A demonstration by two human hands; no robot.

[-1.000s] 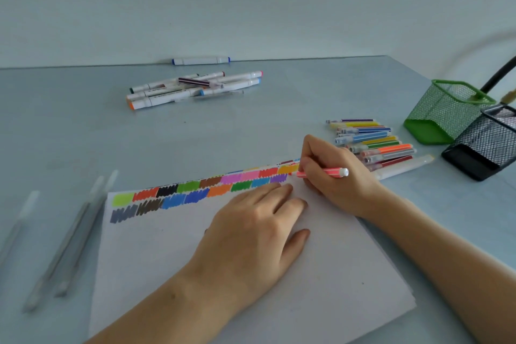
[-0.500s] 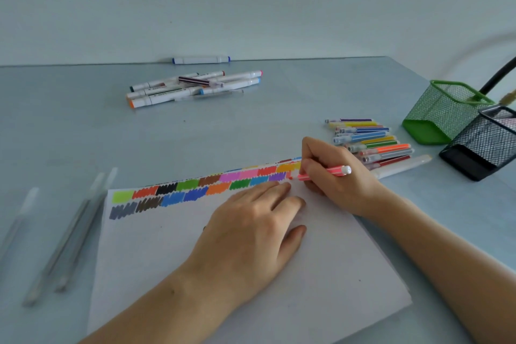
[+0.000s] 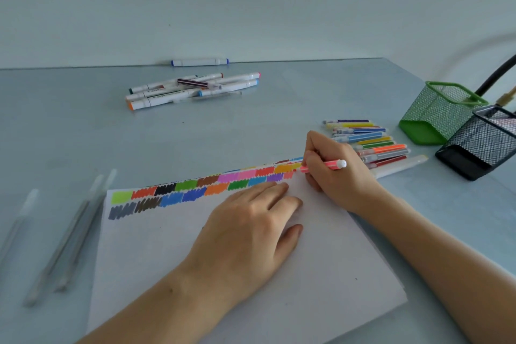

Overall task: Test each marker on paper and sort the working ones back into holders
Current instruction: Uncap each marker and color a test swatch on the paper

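My right hand grips a pink marker with its tip on the white paper, at the right end of two rows of coloured scribble patches. My left hand lies flat on the paper, fingers spread, holding the sheet down. A bunch of thin coloured markers lies just right of my right hand. Two mesh holders stand at the far right: a green holder and a black holder, both tilted.
A pile of thick white markers lies at the back centre, with one white marker against the wall. Several clear pens lie at the left. A thick white marker rests beside the coloured bunch. A dark cable runs behind the holders.
My right hand has shifted slightly while scribbling with the pink marker; a small pink-red patch now shows at the right end of the lower row. My left hand stays put.
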